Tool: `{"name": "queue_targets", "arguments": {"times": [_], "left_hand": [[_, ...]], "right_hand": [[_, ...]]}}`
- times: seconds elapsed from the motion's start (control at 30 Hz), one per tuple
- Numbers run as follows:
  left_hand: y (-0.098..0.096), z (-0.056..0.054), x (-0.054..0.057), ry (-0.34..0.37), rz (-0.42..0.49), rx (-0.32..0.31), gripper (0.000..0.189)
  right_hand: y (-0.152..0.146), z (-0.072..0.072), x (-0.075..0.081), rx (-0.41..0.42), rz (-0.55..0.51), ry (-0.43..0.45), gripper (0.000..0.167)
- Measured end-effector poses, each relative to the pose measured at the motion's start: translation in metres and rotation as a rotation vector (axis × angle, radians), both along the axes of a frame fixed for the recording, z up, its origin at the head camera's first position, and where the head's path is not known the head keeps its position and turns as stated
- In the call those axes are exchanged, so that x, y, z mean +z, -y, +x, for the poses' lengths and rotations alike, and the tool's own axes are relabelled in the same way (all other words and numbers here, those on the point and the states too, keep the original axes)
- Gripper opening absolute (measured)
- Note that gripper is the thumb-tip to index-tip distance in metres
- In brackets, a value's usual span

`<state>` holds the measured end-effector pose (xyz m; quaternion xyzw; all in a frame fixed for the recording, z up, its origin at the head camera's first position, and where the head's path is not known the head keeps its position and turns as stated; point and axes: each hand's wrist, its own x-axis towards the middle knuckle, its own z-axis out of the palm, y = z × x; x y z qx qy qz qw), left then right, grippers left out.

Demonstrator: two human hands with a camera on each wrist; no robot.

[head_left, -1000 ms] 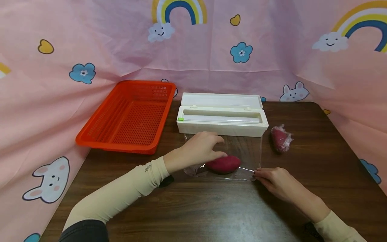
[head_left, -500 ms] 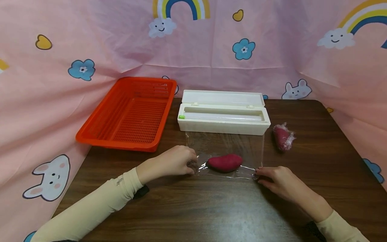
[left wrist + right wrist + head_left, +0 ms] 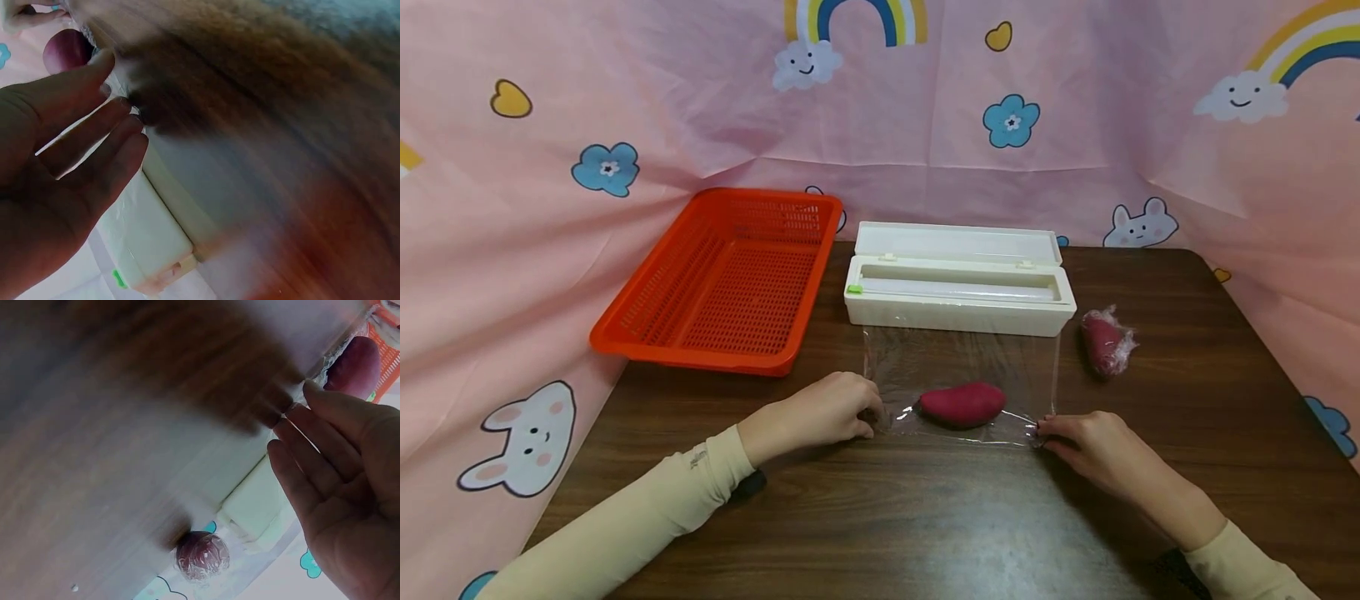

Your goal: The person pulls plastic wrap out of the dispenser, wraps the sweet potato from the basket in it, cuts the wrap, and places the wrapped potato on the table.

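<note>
A reddish-purple sweet potato [image 3: 962,405] lies on a sheet of clear plastic wrap [image 3: 977,358] drawn out from a white dispenser box. My left hand [image 3: 820,418] pinches the sheet's near left corner between thumb and fingers. At the near right corner, my right hand [image 3: 1101,454] pinches the film with thumb and forefinger. In the left wrist view the sweet potato [image 3: 65,51] shows just beyond the thumb tip; in the right wrist view the sweet potato [image 3: 356,369] is past the fingertips.
The white dispenser box [image 3: 958,317] stands behind the film, lid raised, a roll [image 3: 958,290] inside and a green tab at its left. A film-wrapped sweet potato [image 3: 1105,342] lies to its right. An orange basket [image 3: 782,362] sits at the back left of the brown table [image 3: 925,533].
My left hand has left the sweet potato and moved left to the film's near left corner, which it now pinches. The right hand keeps its hold on the right corner.
</note>
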<state>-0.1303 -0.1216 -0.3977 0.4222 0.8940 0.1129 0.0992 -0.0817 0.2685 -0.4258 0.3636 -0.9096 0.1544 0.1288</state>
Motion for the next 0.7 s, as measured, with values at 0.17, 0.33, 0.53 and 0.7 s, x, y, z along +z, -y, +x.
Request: {"name": "queue_targets", "arguments": {"times": [0.17, 0.33, 0.53, 0.7], "left_hand": [[-0.0023, -0.0018, -0.0014, -0.02, 0.023, 0.008, 0.002], [-0.0018, -0.0025, -0.0025, 0.015, 0.071, 0.048, 0.008], [-0.0001, -0.005, -0.0005, 0.049, 0.132, 0.085, 0.01], [0.0016, -0.0064, 0.0041, 0.06, 0.125, 0.096, 0.009]], "right_hand": [[0.0012, 0.001, 0.0, -0.012, 0.016, 0.005, 0.023], [0.0015, 0.0003, -0.0008, -0.004, 0.016, -0.019, 0.023], [0.0017, -0.0007, -0.0005, -0.001, -0.003, -0.027, 0.026], [0.0037, -0.0034, -0.0017, -0.003, -0.035, -0.047, 0.025]]}}
